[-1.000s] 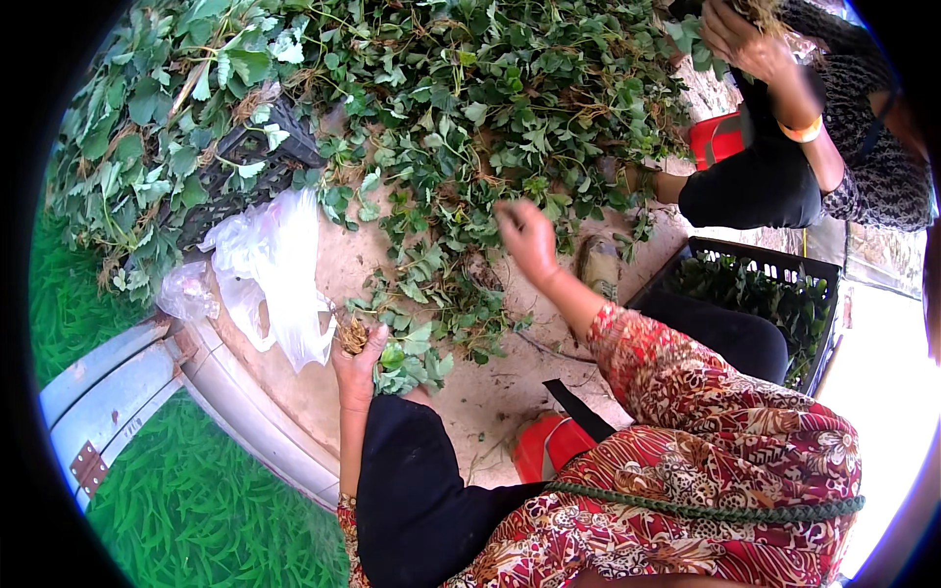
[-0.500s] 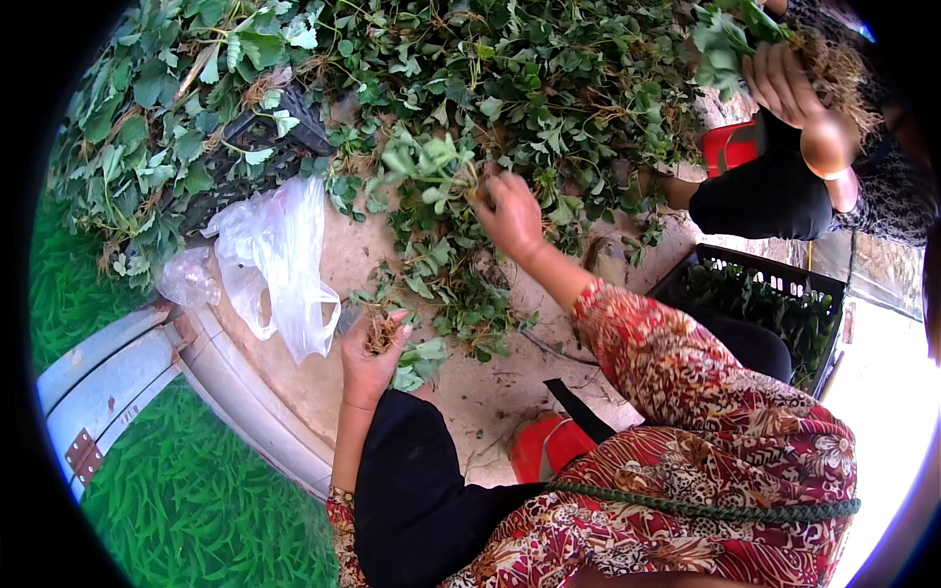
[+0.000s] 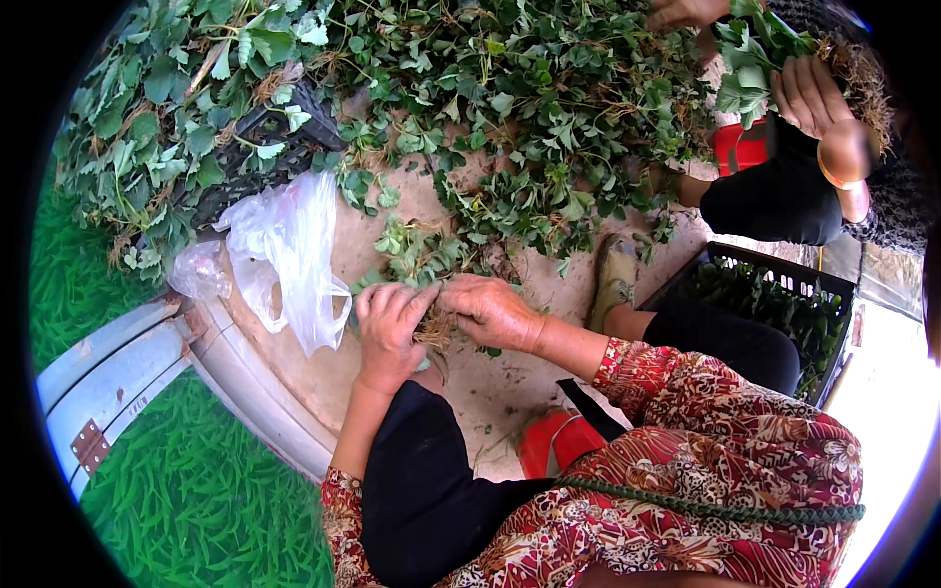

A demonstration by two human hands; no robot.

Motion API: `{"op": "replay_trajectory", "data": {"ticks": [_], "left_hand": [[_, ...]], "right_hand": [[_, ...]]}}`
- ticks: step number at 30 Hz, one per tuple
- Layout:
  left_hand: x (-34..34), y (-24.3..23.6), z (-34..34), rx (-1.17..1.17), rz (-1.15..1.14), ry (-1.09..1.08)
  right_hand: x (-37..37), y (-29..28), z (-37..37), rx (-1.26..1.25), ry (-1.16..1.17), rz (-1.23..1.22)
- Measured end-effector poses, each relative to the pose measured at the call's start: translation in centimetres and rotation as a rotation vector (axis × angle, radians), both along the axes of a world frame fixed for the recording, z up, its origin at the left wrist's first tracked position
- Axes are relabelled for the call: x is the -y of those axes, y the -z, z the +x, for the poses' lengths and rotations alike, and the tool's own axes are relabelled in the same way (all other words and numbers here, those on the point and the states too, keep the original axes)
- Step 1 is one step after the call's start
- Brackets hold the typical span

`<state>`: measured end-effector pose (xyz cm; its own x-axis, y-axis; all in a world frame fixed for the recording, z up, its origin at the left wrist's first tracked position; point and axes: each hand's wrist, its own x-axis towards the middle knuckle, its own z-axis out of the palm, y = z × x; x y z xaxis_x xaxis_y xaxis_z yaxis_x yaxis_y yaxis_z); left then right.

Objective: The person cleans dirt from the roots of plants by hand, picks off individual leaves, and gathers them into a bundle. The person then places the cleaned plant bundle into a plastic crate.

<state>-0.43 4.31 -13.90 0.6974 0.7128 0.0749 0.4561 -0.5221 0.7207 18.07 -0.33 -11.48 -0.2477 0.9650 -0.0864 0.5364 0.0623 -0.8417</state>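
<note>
My hands meet over my left knee, around a small bunch of leafy seedlings whose brown roots (image 3: 432, 331) show between them. My left hand (image 3: 390, 328) is closed on the bunch from the left. My right hand (image 3: 490, 312) presses its fingers together at the same bunch, touching or nearly touching the left fingertips. The leaves of the held bunch are mostly hidden behind the fingers. Just beyond my hands, loose seedlings (image 3: 426, 255) lie on the ground at the near edge of a broad green heap (image 3: 529, 118).
A white plastic bag (image 3: 294, 260) lies left of my hands, before a dark crate (image 3: 319, 127) covered with plants. A black crate (image 3: 838, 289) of seedlings stands right. Opposite, a co-worker's hand (image 3: 809, 98) holds a rooted bunch. A curved metal frame (image 3: 123, 377) borders green matting.
My right hand has come back from the heap toward my left hand, bringing a seedling to the bunch. My left hand has risen slightly. Another co-worker hand shows at the top right.
</note>
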Motion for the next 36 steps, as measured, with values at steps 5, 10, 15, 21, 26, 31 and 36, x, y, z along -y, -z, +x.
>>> {"op": "replay_trajectory", "data": {"ticks": [5,10,15,21,26,31,36], "left_hand": [[1.2,2.6,-2.0,0.099,-0.050,-0.140],[2.1,3.2,-2.4,0.411,-0.426,-0.320],[1.8,2.8,-3.4,0.636,-0.692,-0.525],[1.3,3.8,-9.3,1.216,-0.950,-0.778],[1.4,4.3,-12.2,1.200,-1.043,-1.001],[1.5,3.4,-10.6,0.757,-0.884,-1.024],[1.5,2.5,-9.1,0.690,-0.855,-0.977]], "right_hand": [[0.7,1.6,0.4,-0.301,0.057,-0.260],[-1.3,2.9,-0.3,-0.420,0.029,-0.400],[-0.5,6.5,-0.7,0.027,-0.212,-0.439],[3.7,9.5,3.2,0.352,-0.105,-0.372],[4.0,9.0,6.5,0.531,0.143,-0.402],[2.0,8.7,7.6,0.417,0.372,-0.277],[-0.3,9.0,5.7,0.311,0.167,-0.249]]}}
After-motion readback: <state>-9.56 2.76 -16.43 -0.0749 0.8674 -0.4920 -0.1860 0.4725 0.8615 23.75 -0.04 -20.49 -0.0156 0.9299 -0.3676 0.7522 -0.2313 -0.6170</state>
